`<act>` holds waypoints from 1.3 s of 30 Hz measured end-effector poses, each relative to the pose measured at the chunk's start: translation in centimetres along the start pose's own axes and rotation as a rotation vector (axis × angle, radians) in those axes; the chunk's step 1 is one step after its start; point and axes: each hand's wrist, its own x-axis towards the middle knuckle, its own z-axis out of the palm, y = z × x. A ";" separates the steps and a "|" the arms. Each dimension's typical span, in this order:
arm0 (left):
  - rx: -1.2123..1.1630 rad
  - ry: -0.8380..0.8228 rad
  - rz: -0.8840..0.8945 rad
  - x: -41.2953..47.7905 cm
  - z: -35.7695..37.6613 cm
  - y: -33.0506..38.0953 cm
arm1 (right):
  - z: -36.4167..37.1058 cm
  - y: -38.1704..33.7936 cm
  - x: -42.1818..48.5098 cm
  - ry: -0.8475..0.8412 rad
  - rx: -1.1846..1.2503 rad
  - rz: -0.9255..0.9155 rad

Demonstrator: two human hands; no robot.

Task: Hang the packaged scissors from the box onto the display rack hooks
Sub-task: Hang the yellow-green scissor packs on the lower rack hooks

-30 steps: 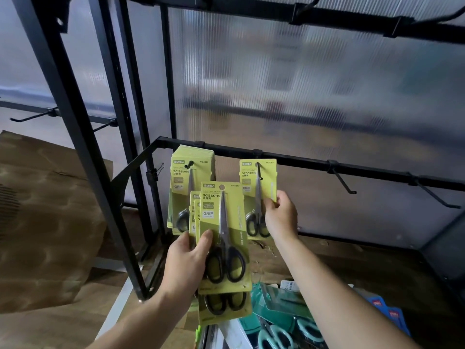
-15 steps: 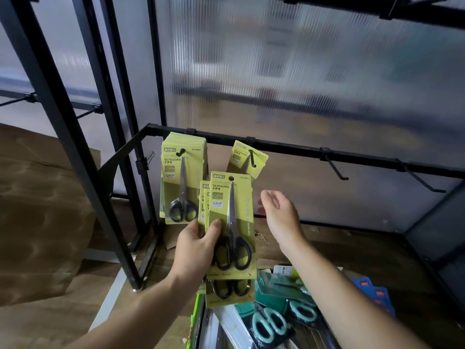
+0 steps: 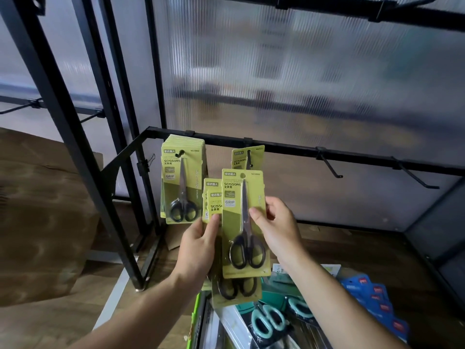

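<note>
Lowest in the frame, right of centre: open box (image 3: 197, 321) of blister packs, with teal-handled scissors (image 3: 268, 321) on top and blue card packs (image 3: 377, 298) to their right.

Just above, at centre: grips with the left hand (image 3: 198, 245) a fanned stack (image 3: 214, 202) of yellow-green card packs of black-handled scissors, fingers curled round its left edge and thumb pressed on the front. Pinches with the right hand (image 3: 279, 222) the frontmost pack (image 3: 241, 233), thumb on its face, fingers behind its right edge. Looks like peeling one pack off the stack, ready for hanging.

Further back, above the hands: thick hanging bundle (image 3: 182, 182) of the same packs on the leftmost hook and a single hung pack (image 3: 247, 157) on the second hook, both off the black metal rail (image 3: 297, 148). Right of those, two bare black hooks (image 3: 329, 168).

Next, probably: lift the pinched pack clear, raise it until its round punched hole (image 3: 242, 175) meets the second hook's tip, then slide it back against the pack already there. Calls for a card kept upright and square to the prong.
</note>
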 end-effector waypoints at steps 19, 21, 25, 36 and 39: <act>0.321 0.226 0.155 1.8 -1.8 -1.0 | 0.1 0.1 4.0 0.164 0.050 -0.041; 0.319 0.250 0.160 2.1 -2.3 -1.0 | 0.3 0.5 4.2 0.178 0.036 -0.044; 0.328 0.236 0.178 2.4 -3.1 -0.9 | 1.0 1.7 4.1 0.181 -0.006 -0.059; 0.280 0.157 0.201 2.0 -2.2 -0.4 | 2.5 1.8 6.7 0.283 -0.098 -0.040; 0.264 0.119 0.199 1.8 -1.6 0.0 | 3.1 1.7 8.4 0.294 -0.129 0.010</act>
